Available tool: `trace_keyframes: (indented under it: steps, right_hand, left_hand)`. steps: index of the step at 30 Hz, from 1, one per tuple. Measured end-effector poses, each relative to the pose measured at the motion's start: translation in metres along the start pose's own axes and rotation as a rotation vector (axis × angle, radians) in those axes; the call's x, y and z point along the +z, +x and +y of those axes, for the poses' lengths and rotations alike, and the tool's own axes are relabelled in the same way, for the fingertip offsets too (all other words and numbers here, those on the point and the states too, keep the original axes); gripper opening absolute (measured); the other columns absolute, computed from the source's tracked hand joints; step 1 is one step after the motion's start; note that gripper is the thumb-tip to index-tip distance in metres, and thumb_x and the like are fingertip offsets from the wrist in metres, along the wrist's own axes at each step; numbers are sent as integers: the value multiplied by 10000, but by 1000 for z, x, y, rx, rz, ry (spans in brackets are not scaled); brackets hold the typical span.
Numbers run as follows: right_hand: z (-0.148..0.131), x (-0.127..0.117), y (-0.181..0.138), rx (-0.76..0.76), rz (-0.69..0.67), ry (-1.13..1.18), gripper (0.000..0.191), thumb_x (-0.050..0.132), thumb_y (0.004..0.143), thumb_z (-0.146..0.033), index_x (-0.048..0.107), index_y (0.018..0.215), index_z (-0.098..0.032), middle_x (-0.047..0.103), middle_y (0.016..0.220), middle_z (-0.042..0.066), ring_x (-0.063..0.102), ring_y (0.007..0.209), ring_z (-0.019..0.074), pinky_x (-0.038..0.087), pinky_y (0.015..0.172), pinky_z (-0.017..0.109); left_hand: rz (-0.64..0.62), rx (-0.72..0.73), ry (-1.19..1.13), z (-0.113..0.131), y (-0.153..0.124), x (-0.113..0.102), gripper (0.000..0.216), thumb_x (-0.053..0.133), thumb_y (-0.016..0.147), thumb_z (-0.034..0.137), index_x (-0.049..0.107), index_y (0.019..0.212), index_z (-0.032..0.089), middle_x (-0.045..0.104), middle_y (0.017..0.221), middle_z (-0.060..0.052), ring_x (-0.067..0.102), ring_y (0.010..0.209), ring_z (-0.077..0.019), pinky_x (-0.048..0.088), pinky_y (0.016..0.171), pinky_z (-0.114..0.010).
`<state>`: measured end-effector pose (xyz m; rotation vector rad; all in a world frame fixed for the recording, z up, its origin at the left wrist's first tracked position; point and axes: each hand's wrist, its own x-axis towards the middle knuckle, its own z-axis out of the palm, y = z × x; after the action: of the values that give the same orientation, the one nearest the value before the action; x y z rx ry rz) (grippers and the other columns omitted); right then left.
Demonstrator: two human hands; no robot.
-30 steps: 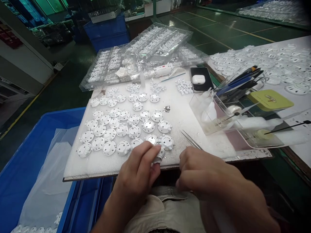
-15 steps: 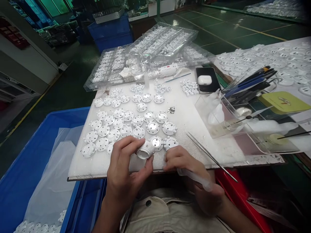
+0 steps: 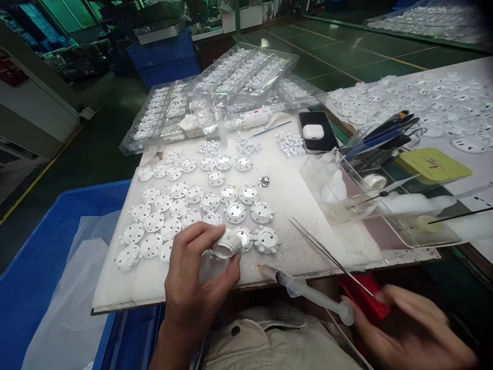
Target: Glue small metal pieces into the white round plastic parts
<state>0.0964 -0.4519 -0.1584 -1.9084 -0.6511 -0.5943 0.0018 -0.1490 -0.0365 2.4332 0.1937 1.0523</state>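
Observation:
My left hand (image 3: 202,280) pinches a white ring-shaped plastic part (image 3: 227,243) between thumb and fingers, its hollow side tilted towards me. My right hand (image 3: 412,326) is at the lower right, blurred, with thumb and fingers apart around the rear end of the metal tweezers (image 3: 327,252). I cannot see it gripping them. A clear syringe (image 3: 308,289) with an orange tip lies across the board's front edge, its plunger end near my right thumb. Several white discs with dark dots (image 3: 262,211) lie in rows on the white foam board (image 3: 292,200).
Small white pieces (image 3: 289,143) and tiny metal bits (image 3: 264,181) lie in piles. Clear trays (image 3: 246,72) stand behind them. To the right are a phone (image 3: 318,132), an acrylic box (image 3: 370,216) and a yellow tin (image 3: 433,165). A blue bin (image 3: 65,205) is at left.
My right hand has let go of the syringe, which now lies on the board's edge, and has moved right to the tweezers' rear end. My left hand still holds the white part.

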Motion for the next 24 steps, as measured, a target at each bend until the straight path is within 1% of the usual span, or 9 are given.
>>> trace_keyframes:
  steps: [4, 8, 10, 13, 15, 17, 19, 21, 24]
  right_hand:
    - [-24, 15, 38, -53, -192, -90, 434, 762, 871, -178, 641, 1284, -229, 687, 955, 53, 651, 776, 206, 561, 694, 356]
    - [-41, 19, 65, -116, -273, -135, 290, 665, 938, -125, 667, 1213, -219, 721, 1013, 50, 690, 853, 195, 559, 838, 337]
    - [-48, 23, 76, -130, -313, -103, 226, 657, 953, -153, 675, 1166, -228, 724, 992, 37, 699, 834, 179, 566, 812, 303]
    - [-56, 39, 92, -67, -354, 47, 166, 668, 957, -201, 669, 1117, -243, 691, 928, 24, 681, 757, 147, 556, 641, 244]
    - [-60, 52, 102, -152, -391, 65, 219, 633, 965, -147, 652, 1166, -232, 691, 932, 31, 687, 773, 145, 554, 639, 242]
    - [-65, 59, 114, -320, -397, 17, 278, 588, 968, -83, 629, 1214, -206, 709, 931, 40, 692, 792, 152, 564, 697, 266]
    - [-70, 61, 126, -401, -352, 1, 228, 556, 988, -92, 620, 1183, -190, 712, 894, 43, 683, 780, 151, 562, 703, 272]
    - [-73, 61, 138, -364, -299, 30, 159, 540, 1011, -140, 623, 1134, -196, 701, 866, 40, 673, 776, 144, 559, 687, 261]
    - [-73, 70, 154, -325, -218, 27, 183, 626, 969, -121, 641, 1137, -193, 729, 938, 50, 703, 849, 152, 581, 778, 264]
  left_hand:
    - [-18, 11, -23, -1, 3, 5, 464, 766, 818, 38, 629, 1246, 150, 593, 1149, -57, 605, 1078, -150, 549, 925, -223]
    - [-21, 5, -31, -1, 3, 7, 457, 758, 825, 39, 624, 1246, 155, 597, 1154, -50, 605, 1088, -146, 538, 957, -216]
    - [-14, 0, -29, -1, 3, 8, 455, 756, 827, 38, 623, 1244, 159, 602, 1147, -46, 608, 1085, -145, 541, 958, -217]
    - [9, 39, -10, -2, 4, 11, 461, 764, 824, 47, 621, 1245, 168, 612, 1133, -42, 618, 1074, -149, 552, 951, -227]
    - [39, 59, -22, -3, 3, 14, 472, 771, 818, 43, 617, 1246, 168, 610, 1134, -42, 622, 1075, -150, 555, 956, -230]
    - [77, 63, -46, -4, 2, 17, 478, 772, 810, 29, 614, 1241, 160, 606, 1135, -42, 622, 1077, -144, 549, 966, -224]
    - [106, 49, -55, -5, 0, 20, 461, 765, 813, 22, 617, 1229, 157, 605, 1130, -39, 623, 1069, -136, 545, 969, -216]
    - [115, 36, -48, -6, -1, 22, 436, 758, 821, 29, 621, 1214, 158, 608, 1125, -36, 624, 1064, -133, 543, 969, -213]
    - [123, 39, -38, -9, -1, 24, 447, 768, 806, 22, 620, 1209, 149, 613, 1128, -38, 625, 1070, -133, 540, 986, -212]
